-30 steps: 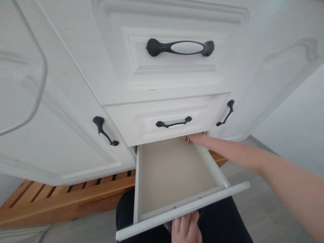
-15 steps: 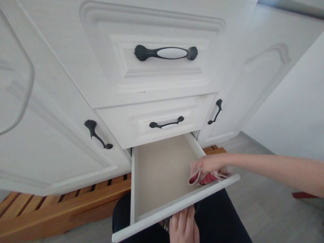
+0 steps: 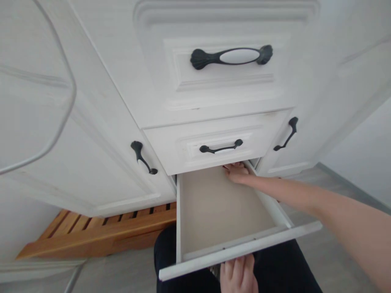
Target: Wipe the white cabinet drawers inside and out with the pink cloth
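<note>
A shallow white drawer [image 3: 226, 207] is pulled out over my lap, its beige bottom bare at the front and middle. My left hand [image 3: 239, 273] is closed at the middle of its outer front, fingers curled at the handle, which the hand mostly hides. Deep in the back right corner of the drawer is my right hand [image 3: 237, 172], palm down, just below the drawer above. A sliver of red cloth [image 3: 226, 166] shows at its fingertips; the upper drawer's edge and the hand hide the rest.
White cabinet fronts surround the drawer, with black handles on the upper drawer [image 3: 232, 57], the middle drawer [image 3: 221, 148], the left door [image 3: 143, 158] and the right door [image 3: 286, 134]. A slatted wooden bench [image 3: 100, 234] runs below left. A pale cable [image 3: 65, 110] hangs at the left.
My right hand has moved from the drawer's front right corner to its back, and the pink and red cloth has left the front. My left hand stays at the drawer front. The view has shifted left.
</note>
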Action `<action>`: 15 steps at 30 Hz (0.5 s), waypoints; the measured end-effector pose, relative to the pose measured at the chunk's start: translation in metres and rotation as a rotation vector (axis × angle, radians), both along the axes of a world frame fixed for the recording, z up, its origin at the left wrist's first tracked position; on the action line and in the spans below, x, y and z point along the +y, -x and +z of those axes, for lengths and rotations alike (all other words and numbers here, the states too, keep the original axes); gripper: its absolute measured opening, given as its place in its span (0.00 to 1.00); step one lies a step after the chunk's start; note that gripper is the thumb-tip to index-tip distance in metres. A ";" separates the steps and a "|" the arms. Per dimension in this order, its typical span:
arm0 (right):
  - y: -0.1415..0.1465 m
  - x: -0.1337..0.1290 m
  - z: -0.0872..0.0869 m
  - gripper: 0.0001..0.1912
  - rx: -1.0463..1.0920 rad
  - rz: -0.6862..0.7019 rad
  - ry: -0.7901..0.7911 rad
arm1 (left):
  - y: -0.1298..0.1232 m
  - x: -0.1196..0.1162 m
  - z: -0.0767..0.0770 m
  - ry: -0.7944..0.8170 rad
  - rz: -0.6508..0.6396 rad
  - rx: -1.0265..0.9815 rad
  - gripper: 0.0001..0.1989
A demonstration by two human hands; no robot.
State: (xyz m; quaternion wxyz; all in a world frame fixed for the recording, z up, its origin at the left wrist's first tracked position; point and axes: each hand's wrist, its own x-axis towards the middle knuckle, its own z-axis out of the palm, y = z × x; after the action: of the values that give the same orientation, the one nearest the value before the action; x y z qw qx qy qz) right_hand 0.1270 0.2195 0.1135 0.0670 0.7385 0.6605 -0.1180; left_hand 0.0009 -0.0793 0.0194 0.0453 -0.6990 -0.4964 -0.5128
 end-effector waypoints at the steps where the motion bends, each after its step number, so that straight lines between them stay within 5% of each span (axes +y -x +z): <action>1: 0.002 0.001 -0.001 0.29 -0.012 -0.010 0.014 | -0.002 0.001 -0.001 -0.007 0.011 -0.029 0.17; 9: 0.021 0.011 0.005 0.26 0.003 -0.077 -0.020 | -0.010 0.002 0.000 0.044 0.036 -0.116 0.19; 15: 0.123 0.000 -0.009 0.23 0.191 0.181 -0.076 | -0.017 0.004 0.001 -0.037 0.099 -0.196 0.19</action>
State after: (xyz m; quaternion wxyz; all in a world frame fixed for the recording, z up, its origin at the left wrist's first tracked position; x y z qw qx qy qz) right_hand 0.0036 0.2190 0.1044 -0.0136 0.6633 0.7318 -0.1560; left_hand 0.0177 -0.0755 0.0209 0.0348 -0.6190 -0.5228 -0.5851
